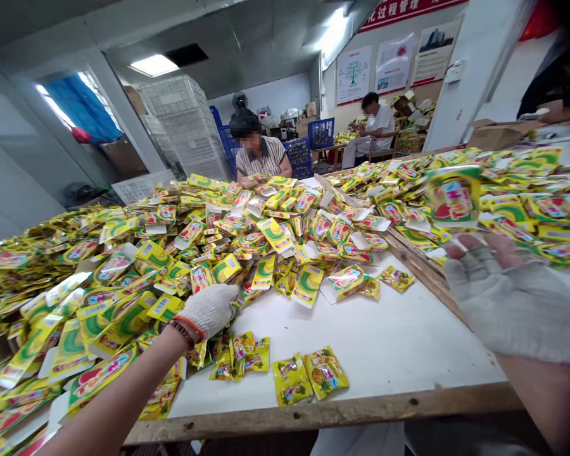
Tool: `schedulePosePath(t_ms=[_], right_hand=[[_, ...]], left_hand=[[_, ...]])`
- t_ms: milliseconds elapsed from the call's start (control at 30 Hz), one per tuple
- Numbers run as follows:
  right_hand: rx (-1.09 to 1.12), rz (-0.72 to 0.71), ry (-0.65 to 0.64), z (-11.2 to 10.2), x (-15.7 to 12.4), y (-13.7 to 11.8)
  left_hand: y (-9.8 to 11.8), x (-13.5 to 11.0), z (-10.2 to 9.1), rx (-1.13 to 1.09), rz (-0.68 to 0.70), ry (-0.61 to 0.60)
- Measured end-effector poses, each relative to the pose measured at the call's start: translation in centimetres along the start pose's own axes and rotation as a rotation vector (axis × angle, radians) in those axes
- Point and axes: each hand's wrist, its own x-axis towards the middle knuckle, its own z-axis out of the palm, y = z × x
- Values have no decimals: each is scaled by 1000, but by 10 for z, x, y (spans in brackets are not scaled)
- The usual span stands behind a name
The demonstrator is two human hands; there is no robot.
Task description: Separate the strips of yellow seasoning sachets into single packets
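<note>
My left hand (211, 310), in a white knitted glove with an orange cuff, reaches into the near edge of a pile of small yellow-and-green cartons (308, 285). Its fingers are bent together and their tips are hidden, so what they grip cannot be made out. My right hand (513, 297), in a glove that leaves the fingertips bare, is raised at the right with its fingers loosely apart. Just above those fingertips a blurred carton (453, 195) hangs in the air, seemingly apart from them. Yellow sachets (327, 372) lie near the front edge, with others (241, 354) beside my left wrist.
A wooden strip (418, 266) divides the white tabletop (361, 342), and more cartons (541, 209) lie beyond it. A wooden rail (323, 415) edges the front. Across the table sits a person (261, 152); another person (373, 130) sits farther back. White crates (183, 126) are stacked behind.
</note>
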Motion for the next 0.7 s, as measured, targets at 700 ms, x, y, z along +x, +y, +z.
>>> schedulePosePath(t_ms=[700], right_hand=[[-1240,-32,-1060,-6,-85,85]], left_hand=[[106,6,37,-270,284,46]])
